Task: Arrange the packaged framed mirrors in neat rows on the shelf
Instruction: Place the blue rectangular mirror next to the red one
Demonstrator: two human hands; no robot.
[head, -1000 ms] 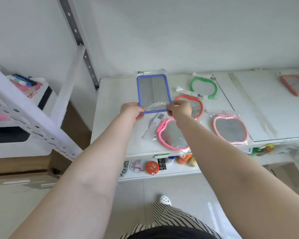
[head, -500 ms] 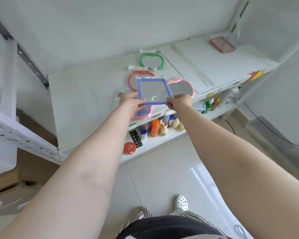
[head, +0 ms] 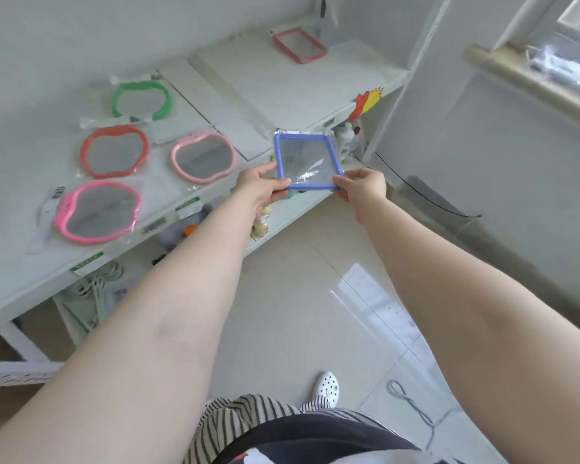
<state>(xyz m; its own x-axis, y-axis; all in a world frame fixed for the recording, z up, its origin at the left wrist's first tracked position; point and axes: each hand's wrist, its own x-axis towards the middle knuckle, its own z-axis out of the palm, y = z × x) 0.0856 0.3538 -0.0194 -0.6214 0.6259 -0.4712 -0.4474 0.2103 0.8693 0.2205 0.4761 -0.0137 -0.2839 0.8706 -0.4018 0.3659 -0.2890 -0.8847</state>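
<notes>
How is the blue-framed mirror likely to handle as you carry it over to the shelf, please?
The blue-framed mirror probably stays stiff: it sits flat between the left hand and right hand. Its glossy plastic wrap looks slippery. The glass is likely fragile if dropped.

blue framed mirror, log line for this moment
held: packaged blue rectangular framed mirror | left hand, right hand grip near corners | above shelf edge

Lower shelf (head: 283, 217) holds small bottles (head: 261, 227); pale cord coil (head: 98, 288) beneath. White perforated shoe (head: 327, 386) on glossy tiled floor (head: 302, 296); grey cable loop (head: 412, 406) nearby; windowsill (head: 529, 78) upper right
</notes>
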